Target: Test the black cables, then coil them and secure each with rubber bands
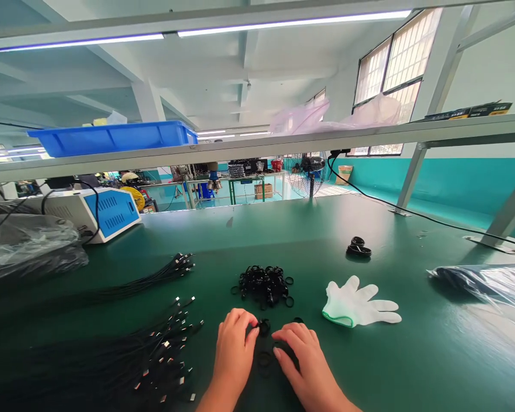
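Observation:
My left hand (236, 346) is closed in a pinch, thumb and forefinger on the edge of a small black ring (264, 327). To its right, my right hand (304, 361) hovers low over the table with curved fingers and the thumb apart from the forefinger; something dark shows at its fingertips, too small to make out. Between the hands a flat black ring (265, 359) lies on the green table. Another ring (298, 320) is partly hidden behind the right hand's knuckles. Just beyond both hands sits a heap of black rings (264, 284), several of them loose around its edge.
Bundles of black cables (167, 343) with metal plugs cover the left side. A white glove (360, 303) lies right, with black coiled bands (358, 249) behind it. Plastic-wrapped packs (489, 283) sit far right. A blue-white machine (107, 212) stands back left. A shelf (240, 150) spans overhead, carrying a blue tray (120, 137).

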